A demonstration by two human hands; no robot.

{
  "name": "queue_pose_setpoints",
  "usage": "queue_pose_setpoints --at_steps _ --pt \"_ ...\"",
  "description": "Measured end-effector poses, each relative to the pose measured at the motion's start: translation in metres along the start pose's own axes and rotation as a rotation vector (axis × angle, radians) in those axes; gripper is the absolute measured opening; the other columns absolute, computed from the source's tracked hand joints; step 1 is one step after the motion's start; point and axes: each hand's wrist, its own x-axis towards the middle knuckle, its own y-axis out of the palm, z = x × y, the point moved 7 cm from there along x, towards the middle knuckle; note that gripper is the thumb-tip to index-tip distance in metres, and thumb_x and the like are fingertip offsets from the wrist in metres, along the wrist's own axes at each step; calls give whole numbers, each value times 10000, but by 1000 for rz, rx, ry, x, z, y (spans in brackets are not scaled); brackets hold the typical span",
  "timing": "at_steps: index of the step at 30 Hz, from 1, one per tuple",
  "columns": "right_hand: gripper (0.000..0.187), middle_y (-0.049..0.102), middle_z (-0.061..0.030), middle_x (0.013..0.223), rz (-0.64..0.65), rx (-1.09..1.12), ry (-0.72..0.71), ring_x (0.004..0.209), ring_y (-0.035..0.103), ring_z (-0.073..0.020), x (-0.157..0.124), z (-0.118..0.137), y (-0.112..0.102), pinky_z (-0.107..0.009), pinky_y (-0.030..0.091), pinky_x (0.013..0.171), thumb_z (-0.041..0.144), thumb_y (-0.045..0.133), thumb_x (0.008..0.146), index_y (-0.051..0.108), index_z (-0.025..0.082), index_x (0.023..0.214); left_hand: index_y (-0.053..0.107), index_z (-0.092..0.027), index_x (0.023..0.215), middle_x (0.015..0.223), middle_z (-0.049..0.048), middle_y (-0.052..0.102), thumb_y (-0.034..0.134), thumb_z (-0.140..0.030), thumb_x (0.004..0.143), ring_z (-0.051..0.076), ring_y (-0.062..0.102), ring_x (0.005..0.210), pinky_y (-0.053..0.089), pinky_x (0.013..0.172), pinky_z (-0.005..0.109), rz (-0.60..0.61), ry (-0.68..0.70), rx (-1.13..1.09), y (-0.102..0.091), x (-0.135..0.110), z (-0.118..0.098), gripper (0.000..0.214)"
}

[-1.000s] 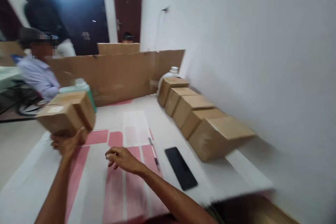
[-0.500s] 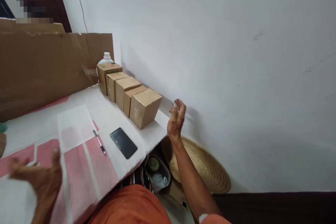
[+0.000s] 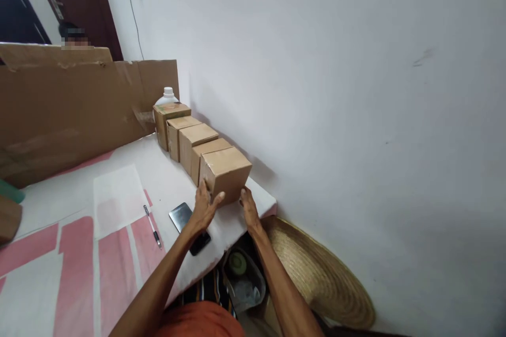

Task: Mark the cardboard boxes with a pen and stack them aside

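Near right corner of the table (image 3: 166,179): both hands are on the near box (image 3: 227,168), the end one of a row of five boxes (image 3: 190,134) along the white wall (image 3: 336,89).

- Left hand (image 3: 205,206): splayed on the box's near-left face, thumb up against the front.
- Right hand (image 3: 248,205): flat on the lower right side.
- Fingers (image 3: 202,192) of both are spread and pressed on the cardboard, so the box is squeezed between two palms, not pinched.
- Box looks seated on the table and touching its neighbour. Can't tell if any weight is off the surface.

Progress, my read:
- All five have closed flaps and sit packed tight in line. The far end butts a white bottle (image 3: 168,96) by the cardboard sheet (image 3: 71,100) standing across the far edge.
- Only the near box is being handled. The other four sit with nothing on them.
- One more brown box (image 3: 8,216) is cut off at the left edge, with something green (image 3: 11,191) beside it, well apart from the row.

Other stuff:
- Black phone (image 3: 179,214) just left of the left wrist, partly under the forearm.
- Pen (image 3: 152,226) left of the phone, and a paper sheet (image 3: 116,197) just beyond it.
- Below the table edge, a straw hat (image 3: 316,268) leans on the wall, with a small bin (image 3: 243,279) near it.
- Another person's head (image 3: 73,29) shows over the cardboard, by the dark door (image 3: 79,0).
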Motion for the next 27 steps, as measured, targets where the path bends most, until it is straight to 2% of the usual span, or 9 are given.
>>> queue_pose_setpoints --at_steps 2,5,8,12,15,19,21,24,27 --pt "841 606 -195 1570 13 -9 25 1500 511 -364 -12 9 -2 -618 387 1251 820 486 977 563 213 1554 297 -102 1689 1751 298 310 632 -750 920 438 229 1684 262 1340 625 30 14 -41 9 -11 -8 1060" --pt "768 542 -165 1639 37 -25 38 1542 467 -344 -38 40 1 -583 377 1272 746 512 1018 489 257 1610 308 -195 1703 1725 214 383 652 -698 938 375 239 1684 240 1359 597 11 55 -78 -11 -53 -19 979" --pt "710 517 -145 1654 158 -10 6 1491 524 -346 -67 81 29 -550 442 1232 676 573 1031 470 297 1622 358 -250 1688 1663 173 450 676 -622 961 352 390 1598 309 1334 586 -72 58 -70 -60 -109 -21 876" --pt "683 508 -129 1663 462 86 -4 1504 513 -345 -110 108 108 -557 416 1264 614 613 1037 470 307 1631 400 -271 1651 1597 161 488 648 -607 992 326 556 1433 439 1255 550 -330 -77 16 -141 -183 -2 780" --pt "679 524 -130 1648 673 163 -2 1536 474 -346 -150 107 175 -575 371 1295 583 640 1030 488 303 1629 365 -271 1653 1571 162 511 631 -629 996 310 611 1347 493 1203 537 -545 -187 109 -190 -239 20 794" --pt "668 564 -138 1590 904 251 14 1463 548 -319 -199 90 238 -546 422 1264 593 642 1024 515 289 1605 456 -263 1592 1511 151 574 573 -699 996 315 627 1338 557 1133 506 -741 -291 149 -227 -300 45 747" --pt "669 550 -138 1606 949 242 26 1478 537 -316 -212 77 253 -548 411 1271 596 635 1024 512 288 1605 525 -246 1529 1470 155 613 482 -769 997 325 642 1331 585 1095 506 -802 -313 126 -240 -317 56 747" --pt "682 519 -141 1640 925 203 48 1527 493 -318 -215 61 259 -549 375 1293 597 634 1019 505 279 1608 522 -222 1499 1499 176 604 302 -823 1005 326 657 1322 593 1073 512 -914 -331 106 -263 -324 72 808" --pt "621 604 -154 1549 901 165 45 1464 549 -327 -212 54 260 -537 380 1274 592 629 1009 588 244 1521 547 -231 1474 1548 169 588 405 -821 981 330 591 1424 510 1189 525 -944 -364 134 -284 -311 85 783"
